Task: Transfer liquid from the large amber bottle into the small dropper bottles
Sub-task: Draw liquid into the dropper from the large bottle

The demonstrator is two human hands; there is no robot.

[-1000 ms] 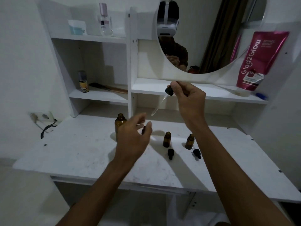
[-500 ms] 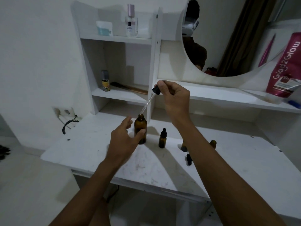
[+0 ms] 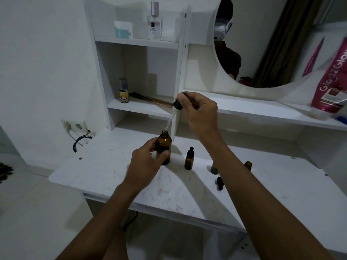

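The large amber bottle [image 3: 164, 147] stands open on the white vanity top [image 3: 116, 166]. My left hand [image 3: 146, 160] grips its body from the left. My right hand [image 3: 199, 111] pinches the black bulb of a glass dropper [image 3: 173, 114], whose tip sits right at the bottle's mouth. To the right stands a small amber dropper bottle [image 3: 188, 160] with its black cap on. Two more small bottles show past my right forearm: one [image 3: 214, 168] mostly hidden, one open [image 3: 248, 165]. A loose black dropper cap [image 3: 219, 182] lies in front of them.
Shelves rise behind the vanity top with a small yellow-labelled bottle [image 3: 124, 91], a comb [image 3: 152, 100], a perfume bottle [image 3: 155, 23] and a jar [image 3: 123, 29]. A round mirror [image 3: 272, 44] and a pink tube [image 3: 332, 77] are on the right. A wall socket with a cable [image 3: 75, 128] sits left.
My left hand closed around the large amber bottle. My right hand lowered the dropper until its tip reached the bottle's mouth. The view shifted left.
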